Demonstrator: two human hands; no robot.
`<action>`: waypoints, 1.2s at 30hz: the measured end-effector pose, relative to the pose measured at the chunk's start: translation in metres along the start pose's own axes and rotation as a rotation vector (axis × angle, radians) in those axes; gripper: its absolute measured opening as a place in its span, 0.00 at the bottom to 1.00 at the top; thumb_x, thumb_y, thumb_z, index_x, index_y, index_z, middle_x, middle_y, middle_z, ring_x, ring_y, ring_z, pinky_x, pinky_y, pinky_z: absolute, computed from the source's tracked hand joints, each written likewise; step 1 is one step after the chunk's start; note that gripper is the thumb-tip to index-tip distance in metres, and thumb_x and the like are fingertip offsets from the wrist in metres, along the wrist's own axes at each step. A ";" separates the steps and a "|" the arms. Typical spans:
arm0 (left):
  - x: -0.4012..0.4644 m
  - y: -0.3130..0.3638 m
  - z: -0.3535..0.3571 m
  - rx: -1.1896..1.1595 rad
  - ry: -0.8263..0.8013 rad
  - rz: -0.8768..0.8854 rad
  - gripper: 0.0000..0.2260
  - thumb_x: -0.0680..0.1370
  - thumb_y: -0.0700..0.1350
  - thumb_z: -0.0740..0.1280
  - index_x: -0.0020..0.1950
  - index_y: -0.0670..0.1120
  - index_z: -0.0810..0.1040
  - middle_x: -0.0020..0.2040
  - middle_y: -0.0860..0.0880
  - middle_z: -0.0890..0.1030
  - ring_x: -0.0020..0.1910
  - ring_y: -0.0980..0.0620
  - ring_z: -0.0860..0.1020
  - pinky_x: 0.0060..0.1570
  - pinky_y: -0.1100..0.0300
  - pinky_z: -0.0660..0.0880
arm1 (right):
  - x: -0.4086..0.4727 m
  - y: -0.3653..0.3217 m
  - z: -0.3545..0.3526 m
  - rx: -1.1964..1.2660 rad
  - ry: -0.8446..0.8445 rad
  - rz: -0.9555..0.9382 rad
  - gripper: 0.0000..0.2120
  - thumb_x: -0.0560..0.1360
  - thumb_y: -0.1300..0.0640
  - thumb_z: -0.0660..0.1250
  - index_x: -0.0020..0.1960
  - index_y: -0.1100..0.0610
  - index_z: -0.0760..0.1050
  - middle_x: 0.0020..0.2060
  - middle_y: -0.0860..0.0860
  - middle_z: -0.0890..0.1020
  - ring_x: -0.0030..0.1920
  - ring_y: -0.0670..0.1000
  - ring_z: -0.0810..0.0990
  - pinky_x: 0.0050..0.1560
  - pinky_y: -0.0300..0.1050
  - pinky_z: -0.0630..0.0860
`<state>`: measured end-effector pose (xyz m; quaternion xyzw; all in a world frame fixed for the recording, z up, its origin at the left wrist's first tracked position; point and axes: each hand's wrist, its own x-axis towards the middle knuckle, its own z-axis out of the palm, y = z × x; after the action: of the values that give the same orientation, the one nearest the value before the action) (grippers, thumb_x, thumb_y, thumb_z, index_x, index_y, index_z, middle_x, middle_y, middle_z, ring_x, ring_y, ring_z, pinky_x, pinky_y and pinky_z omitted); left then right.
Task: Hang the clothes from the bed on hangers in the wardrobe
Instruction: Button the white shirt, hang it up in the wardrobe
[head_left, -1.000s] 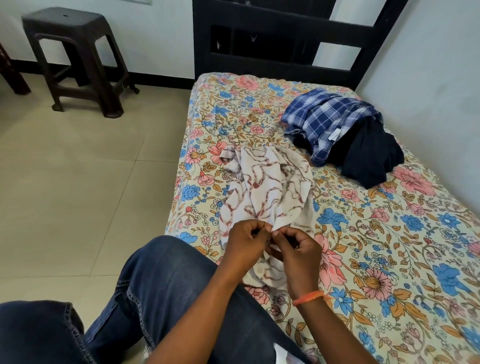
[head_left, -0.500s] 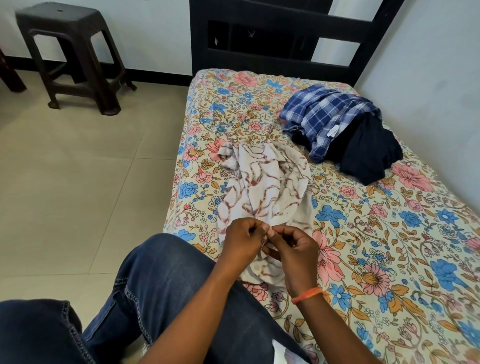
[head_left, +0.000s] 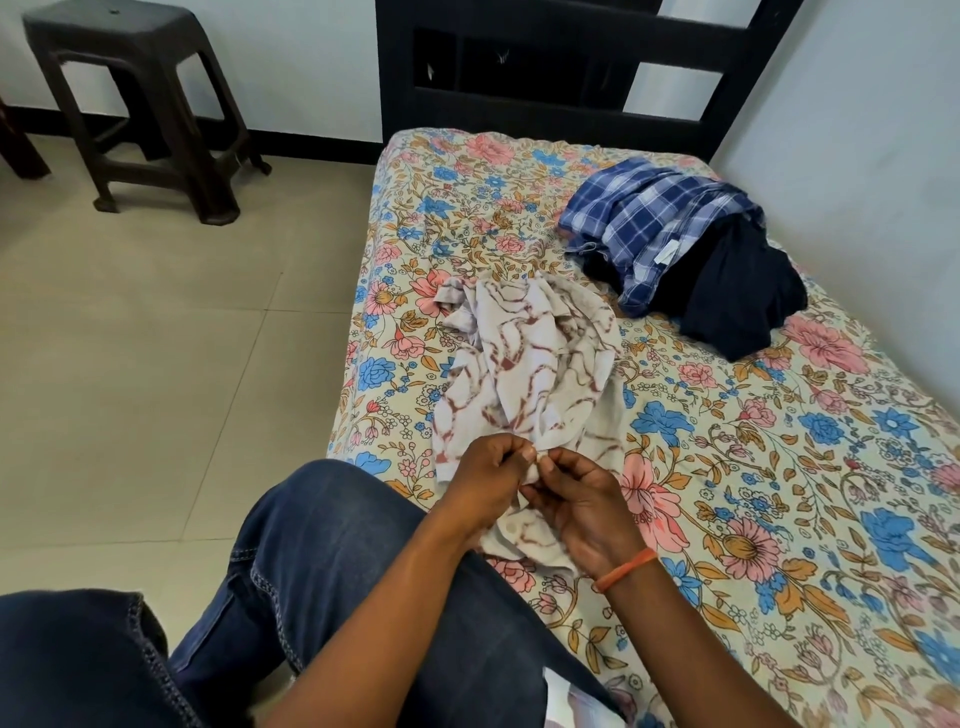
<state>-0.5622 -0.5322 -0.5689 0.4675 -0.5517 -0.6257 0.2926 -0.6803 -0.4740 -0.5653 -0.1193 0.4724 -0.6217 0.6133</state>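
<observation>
No readable writing anywhere; a small white tag (head_left: 666, 253) shows on the plaid shirt (head_left: 639, 228), but its print is too small to make out.

The white shirt (head_left: 524, 364) lies crumpled on the bed (head_left: 779, 467), near the bed's left edge, pale cloth streaked with wavy reddish-brown lines. Its near end runs up into both hands. The left hand (head_left: 488, 480) has its fingers curled, thumb and forefinger pinching a bit of the cloth's edge. The right hand (head_left: 582, 506), an orange band (head_left: 626, 569) on its wrist, pinches the same bit from the other side, fingertips meeting the left hand's. Both grips are tight and small, closed on fabric; what exactly sits between the fingertips cannot be told.

Further up the bed, near the wall, the blue-and-white plaid shirt is heaped on top of a dark navy garment (head_left: 737, 306), the two touching, well apart from the white shirt. The bedsheet is cream with pink and blue flowers. A knee in blue jeans (head_left: 322, 561) rests against the bed's edge. A dark stool (head_left: 135, 98) stands on the tiled floor (head_left: 156, 338) by the far wall.
</observation>
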 end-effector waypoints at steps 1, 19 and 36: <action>0.001 -0.001 0.000 -0.028 -0.010 -0.016 0.10 0.81 0.42 0.64 0.45 0.39 0.80 0.34 0.45 0.77 0.32 0.52 0.72 0.32 0.59 0.70 | 0.001 0.000 -0.001 0.001 -0.002 0.009 0.08 0.67 0.67 0.69 0.46 0.67 0.78 0.37 0.60 0.82 0.36 0.53 0.83 0.41 0.44 0.84; -0.004 0.000 0.005 0.284 0.062 0.113 0.08 0.81 0.46 0.65 0.43 0.47 0.79 0.35 0.55 0.79 0.31 0.64 0.74 0.33 0.71 0.67 | 0.004 -0.011 -0.011 -0.132 0.004 -0.055 0.08 0.68 0.64 0.72 0.46 0.66 0.79 0.39 0.61 0.83 0.38 0.56 0.83 0.40 0.46 0.84; 0.031 0.026 0.026 0.709 0.421 0.307 0.19 0.76 0.65 0.60 0.41 0.50 0.76 0.39 0.53 0.77 0.42 0.51 0.76 0.41 0.52 0.74 | 0.035 -0.035 -0.007 0.058 0.280 -0.130 0.10 0.75 0.51 0.72 0.43 0.57 0.79 0.30 0.50 0.77 0.27 0.47 0.72 0.26 0.39 0.71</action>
<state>-0.6019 -0.5538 -0.5535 0.5688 -0.7238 -0.2383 0.3097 -0.7159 -0.5087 -0.5579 -0.0439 0.5263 -0.6841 0.5031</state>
